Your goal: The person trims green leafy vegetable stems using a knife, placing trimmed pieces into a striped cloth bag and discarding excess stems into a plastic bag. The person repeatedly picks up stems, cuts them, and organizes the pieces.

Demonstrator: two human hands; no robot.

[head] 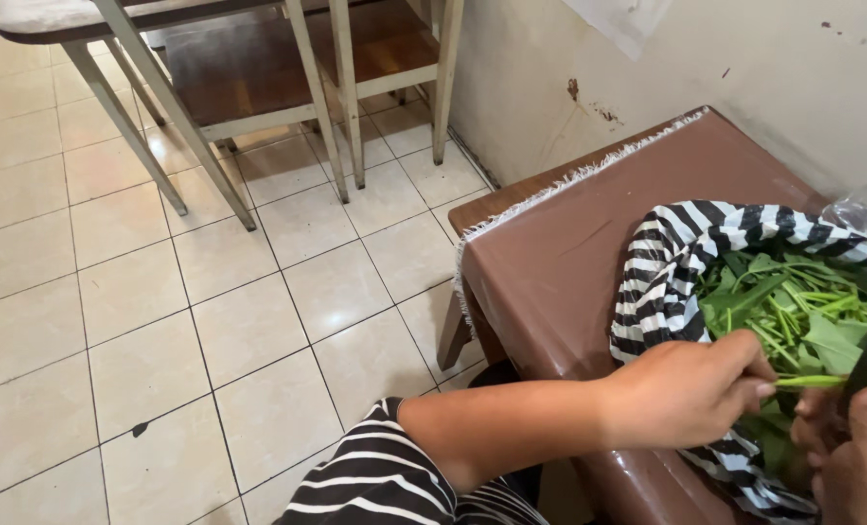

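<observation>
Just in front of the striped bag (662,282) on the worktop (569,262), the left hand (681,389) pinches a light, limp green stem (808,381) (likely snaps easily), the right hand (856,452) grip clenched on its far end.

Only one view is given, taken from a camera worn on the head and tilted steeply down. The scene is seen from above and close: the hands are cut off at the lower right edge, and the table (589,243) is caught only in part on the right. The tiled floor (161,321) and the chair legs (336,107) are seen farther off, to the left and top.
</observation>
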